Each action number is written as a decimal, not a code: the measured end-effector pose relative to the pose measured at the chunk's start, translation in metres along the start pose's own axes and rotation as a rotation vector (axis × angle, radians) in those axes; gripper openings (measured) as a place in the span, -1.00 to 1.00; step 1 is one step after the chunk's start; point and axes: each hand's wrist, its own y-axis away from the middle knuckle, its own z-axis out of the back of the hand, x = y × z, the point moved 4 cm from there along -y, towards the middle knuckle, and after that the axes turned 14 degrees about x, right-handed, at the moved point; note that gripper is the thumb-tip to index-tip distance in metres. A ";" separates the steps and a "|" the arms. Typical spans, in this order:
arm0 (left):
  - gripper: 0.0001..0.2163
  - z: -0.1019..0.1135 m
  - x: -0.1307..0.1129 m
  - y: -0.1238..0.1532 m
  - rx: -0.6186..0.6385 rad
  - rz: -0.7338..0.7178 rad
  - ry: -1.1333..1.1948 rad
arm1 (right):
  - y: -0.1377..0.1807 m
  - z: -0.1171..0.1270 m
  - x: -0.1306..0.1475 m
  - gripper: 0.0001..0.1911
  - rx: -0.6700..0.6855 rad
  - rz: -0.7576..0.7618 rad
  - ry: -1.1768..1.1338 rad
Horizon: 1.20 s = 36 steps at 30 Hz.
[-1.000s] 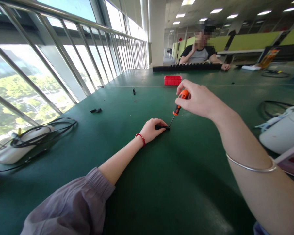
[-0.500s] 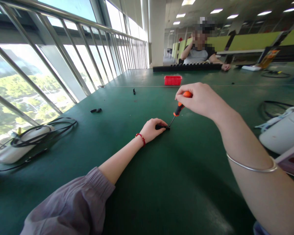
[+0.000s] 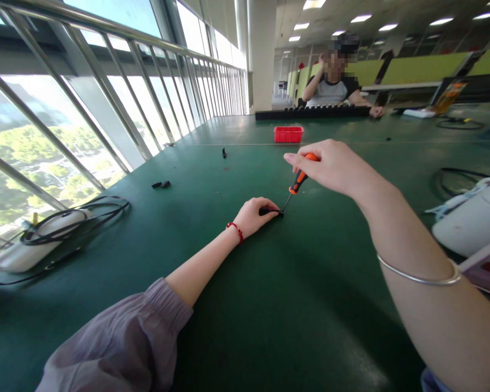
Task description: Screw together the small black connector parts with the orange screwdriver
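My right hand [image 3: 326, 163] is closed around the orange and black handle of a screwdriver [image 3: 297, 181], held at a slant. Its thin metal shaft runs down to the end of a small black part [image 3: 281, 214] on the green table [image 3: 245, 305]. That part is pinched by my left hand [image 3: 253, 216], which rests on the table top and hides much of it. The exact kind of the black part is too small to make out.
Ahead stands a red bin [image 3: 288, 134]. Small black pieces [image 3: 160, 185] lie at the left, another black piece [image 3: 224, 153] farther back. Coiled black cable [image 3: 77, 218] sits left by the railing. Across the table, a person [image 3: 332, 90] sits behind a long black strip [image 3: 310, 113].
My right thumb has shifted outward on the screwdriver handle, its tip now off to the left. The screwdriver tip and my left hand stay at the same spot.
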 end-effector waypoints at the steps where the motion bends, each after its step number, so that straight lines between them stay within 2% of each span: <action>1: -0.87 0.000 -0.001 0.000 0.001 0.004 -0.001 | 0.000 0.000 0.000 -0.64 -0.004 0.002 0.002; 4: -0.88 0.000 -0.002 0.000 0.007 0.010 -0.001 | 0.000 0.001 0.001 -0.75 -0.030 0.000 0.005; 10: -0.89 0.001 -0.002 -0.001 0.004 0.006 0.009 | 0.000 -0.001 0.002 -0.67 -0.006 0.010 0.004; 13: -0.89 0.000 -0.001 -0.001 0.006 0.002 0.013 | 0.000 0.001 0.003 -0.78 -0.031 0.005 -0.007; 18: -0.89 0.001 -0.001 0.000 0.000 -0.005 0.009 | 0.001 0.001 0.001 -0.60 0.019 -0.033 -0.016; 22: -0.89 0.001 0.000 0.001 0.002 -0.012 -0.004 | 0.001 0.002 0.000 -0.75 -0.021 -0.020 -0.005; 27: -0.88 0.001 0.000 0.001 0.004 -0.020 0.010 | -0.001 -0.001 -0.001 -0.60 0.032 -0.029 -0.026; 30: -0.88 0.001 -0.001 0.000 0.007 -0.022 0.012 | -0.001 0.000 0.000 -0.72 -0.011 -0.009 -0.011; 36: -0.89 0.000 -0.001 0.001 0.003 -0.027 0.013 | -0.001 -0.002 0.000 -0.59 0.025 -0.015 -0.032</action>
